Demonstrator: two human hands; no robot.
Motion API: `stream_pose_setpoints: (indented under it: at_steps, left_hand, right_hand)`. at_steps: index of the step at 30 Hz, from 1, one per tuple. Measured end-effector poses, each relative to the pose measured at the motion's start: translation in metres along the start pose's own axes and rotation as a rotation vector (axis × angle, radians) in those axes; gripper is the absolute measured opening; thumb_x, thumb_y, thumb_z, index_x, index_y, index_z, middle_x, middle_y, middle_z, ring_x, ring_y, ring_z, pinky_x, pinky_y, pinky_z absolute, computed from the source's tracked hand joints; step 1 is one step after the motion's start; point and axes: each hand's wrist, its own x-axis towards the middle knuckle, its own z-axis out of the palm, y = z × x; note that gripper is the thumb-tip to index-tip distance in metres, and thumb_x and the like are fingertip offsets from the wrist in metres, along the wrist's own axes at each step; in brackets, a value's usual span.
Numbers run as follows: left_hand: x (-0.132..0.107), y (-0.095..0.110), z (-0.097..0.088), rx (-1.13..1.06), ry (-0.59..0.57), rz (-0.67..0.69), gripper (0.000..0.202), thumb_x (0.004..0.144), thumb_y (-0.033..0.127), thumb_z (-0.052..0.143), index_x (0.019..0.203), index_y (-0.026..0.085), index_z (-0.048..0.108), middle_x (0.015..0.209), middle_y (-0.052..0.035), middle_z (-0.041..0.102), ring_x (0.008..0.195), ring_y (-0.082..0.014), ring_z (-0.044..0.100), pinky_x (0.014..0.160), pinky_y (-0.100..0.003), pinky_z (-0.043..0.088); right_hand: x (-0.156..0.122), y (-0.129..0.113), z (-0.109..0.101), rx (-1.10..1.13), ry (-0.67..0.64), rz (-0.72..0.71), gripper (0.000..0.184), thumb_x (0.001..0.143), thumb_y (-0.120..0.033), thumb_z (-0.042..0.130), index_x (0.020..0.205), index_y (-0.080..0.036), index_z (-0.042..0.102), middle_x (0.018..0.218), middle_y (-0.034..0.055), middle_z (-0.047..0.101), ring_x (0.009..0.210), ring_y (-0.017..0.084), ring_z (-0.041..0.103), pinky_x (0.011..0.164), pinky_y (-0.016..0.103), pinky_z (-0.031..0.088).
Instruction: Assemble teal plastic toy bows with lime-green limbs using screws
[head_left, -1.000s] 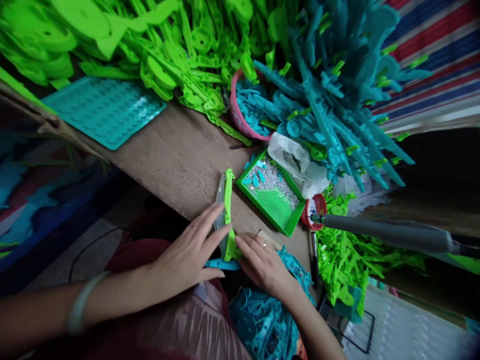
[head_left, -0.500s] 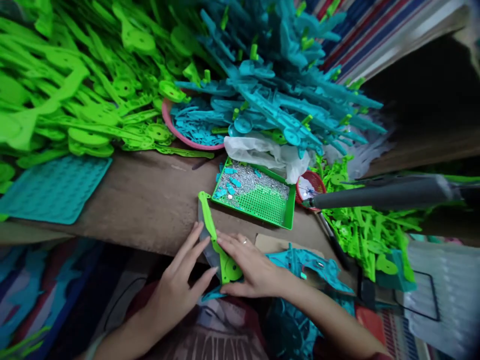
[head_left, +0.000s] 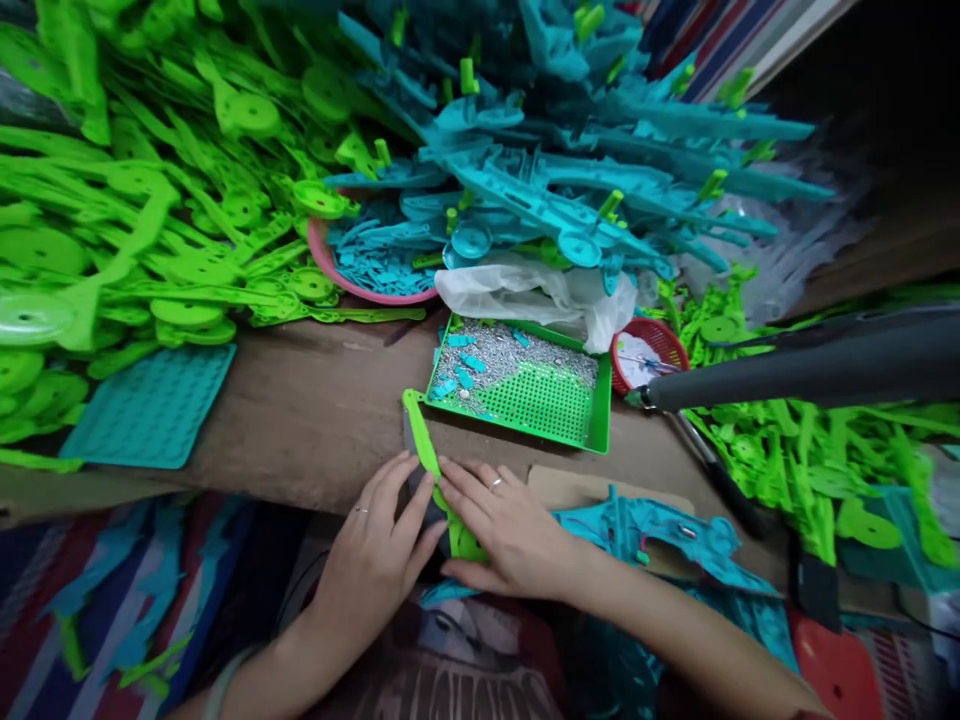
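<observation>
Thumbs spread, left hand [head_left: 369, 545] and right hand [head_left: 514, 525] touch a slim plastic part [head_left: 422, 432]; a perforated tray [head_left: 559, 405] lies beyond.

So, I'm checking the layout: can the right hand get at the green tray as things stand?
Probably yes: the green tray lies just beyond the right hand, with nothing seen between them, though that hand touches the green part.

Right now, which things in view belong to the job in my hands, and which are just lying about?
Likely belonging:
lime-green plastic part, touched by your left hand and right hand
perhaps the perforated green tray of small metal pieces

Likely lying about:
teal textured sheet
crumpled translucent bag
red basket
</observation>
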Motion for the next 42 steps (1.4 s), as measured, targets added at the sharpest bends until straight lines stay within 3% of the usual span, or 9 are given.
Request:
stream_pose_setpoints:
  at_steps: [12,18,26,30,32,34,36,38,42]
  left_hand:
    - [-0.002,-0.007,-0.012,-0.15,0.081,0.057,0.029,0.097,0.012,0.047,0.12,0.005,0.064,0.12,-0.0158,0.071,0.117,-0.0244,0.065,0.097,-0.038,0.056]
    - [-0.032,0.011,0.006,-0.2,0.183,0.386,0.023,0.097,0.021,0.053,0.109,0.009,0.068,0.118,-0.0119,0.072,0.119,-0.0251,0.064,0.107,-0.041,0.05]
    - [-0.05,0.03,0.032,-0.109,0.265,0.346,0.032,0.096,0.012,0.045,0.117,0.011,0.07,0.121,-0.0081,0.072,0.121,-0.022,0.063,0.117,-0.042,0.042]
    - [-0.059,0.046,0.032,-0.061,0.365,0.258,0.034,0.094,0.012,0.044,0.112,0.011,0.073,0.113,-0.0085,0.075,0.111,-0.0219,0.069,0.118,-0.043,0.041]
    - [-0.06,0.05,0.029,-0.014,0.371,0.236,0.035,0.093,0.012,0.044,0.113,0.009,0.073,0.116,-0.0095,0.075,0.113,-0.0234,0.068,0.118,-0.043,0.041]
    - [-0.059,0.051,0.026,0.025,0.352,0.24,0.036,0.092,0.012,0.044,0.114,0.008,0.072,0.119,-0.0108,0.074,0.116,-0.0242,0.067,0.118,-0.042,0.042]
    - [-0.057,0.051,0.024,0.036,0.335,0.252,0.037,0.092,0.011,0.044,0.115,0.006,0.072,0.12,-0.012,0.074,0.118,-0.0252,0.067,0.116,-0.041,0.045]
    - [-0.057,0.049,0.023,0.028,0.327,0.271,0.038,0.091,0.011,0.044,0.115,0.005,0.072,0.121,-0.0127,0.073,0.119,-0.0267,0.066,0.114,-0.041,0.047]
    - [-0.057,0.046,0.024,0.018,0.368,0.304,0.037,0.088,0.01,0.046,0.114,0.004,0.072,0.12,-0.0141,0.074,0.117,-0.0278,0.067,0.11,-0.042,0.051]
  right_hand:
    - [0.006,-0.008,0.001,-0.223,0.027,-0.069,0.066,0.095,-0.043,0.051,0.141,0.005,0.048,0.156,0.0266,0.039,0.136,0.04,0.043,0.097,0.048,0.05]
    - [0.001,0.0,-0.002,-0.132,-0.029,-0.104,0.061,0.099,-0.037,0.041,0.145,0.003,0.043,0.161,0.0259,0.03,0.136,0.038,0.042,0.099,0.052,0.049]
    - [-0.001,0.007,-0.014,0.12,-0.203,-0.11,0.066,0.096,-0.023,0.038,0.16,-0.015,0.021,0.168,0.0102,0.021,0.15,0.03,0.026,0.115,0.058,0.036]
    - [0.01,0.001,-0.018,0.229,-0.247,-0.177,0.058,0.098,-0.024,0.04,0.155,-0.017,0.034,0.163,0.0088,0.035,0.149,0.029,0.029,0.116,0.058,0.036]
    - [0.022,-0.004,-0.03,0.334,-0.151,-0.15,0.045,0.099,-0.026,0.045,0.143,-0.017,0.052,0.15,0.0111,0.054,0.139,0.028,0.045,0.112,0.054,0.042]
    - [0.041,-0.014,-0.049,0.567,0.073,-0.091,0.025,0.1,-0.029,0.049,0.109,-0.018,0.069,0.107,0.0099,0.073,0.101,0.022,0.066,0.088,0.042,0.055]
    - [0.069,-0.028,-0.066,0.914,0.369,-0.065,0.036,0.101,-0.036,0.047,0.071,-0.021,0.061,0.059,-0.0001,0.057,0.054,0.014,0.054,0.056,0.029,0.049]
    - [0.103,-0.039,-0.07,1.213,0.544,-0.09,0.05,0.1,-0.046,0.043,0.056,-0.023,0.042,0.047,-0.0061,0.034,0.039,0.01,0.032,0.042,0.024,0.036]
    - [0.172,-0.04,-0.029,1.286,0.444,-0.079,0.059,0.097,-0.058,0.041,0.05,-0.022,0.036,0.045,-0.0073,0.031,0.039,0.006,0.031,0.042,0.02,0.033]
